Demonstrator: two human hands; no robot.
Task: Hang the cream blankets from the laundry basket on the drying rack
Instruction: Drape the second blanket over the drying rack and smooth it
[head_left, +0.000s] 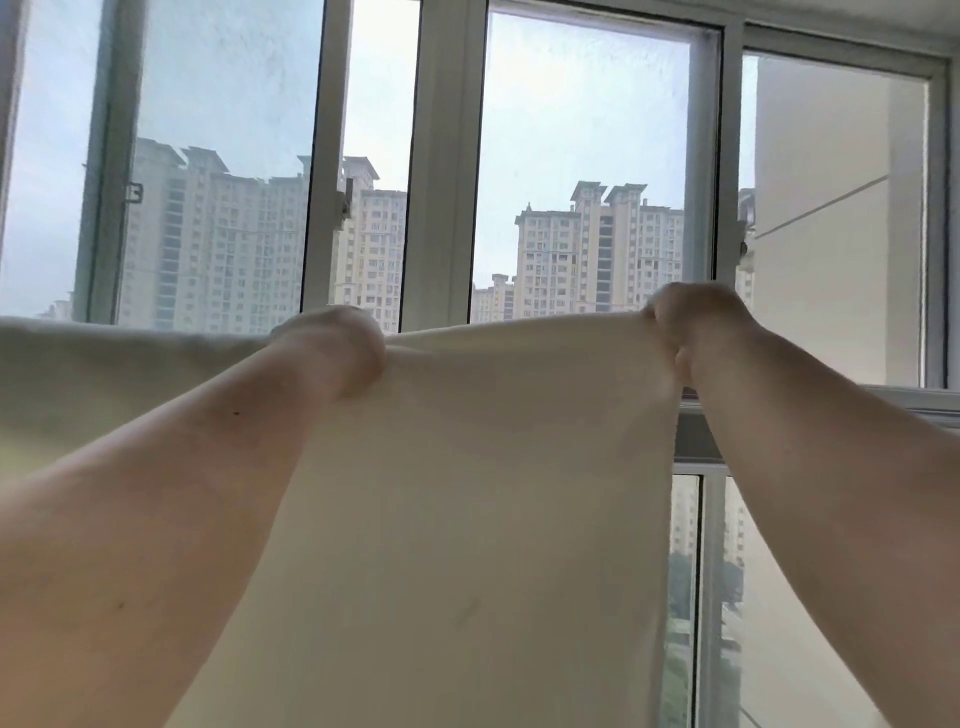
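Observation:
A cream blanket hangs straight down in front of me, its top edge stretched level at about chest height. My left hand is closed on that top edge near the middle. My right hand pinches the blanket's upper right corner. More cream cloth runs along the same height to the left of my left arm. The drying rack and the laundry basket are hidden from view.
A wall of white-framed windows stands right behind the blanket, with tall apartment blocks outside. A white sill crosses at the right, with lower panes below it. A white wall shows at the far right.

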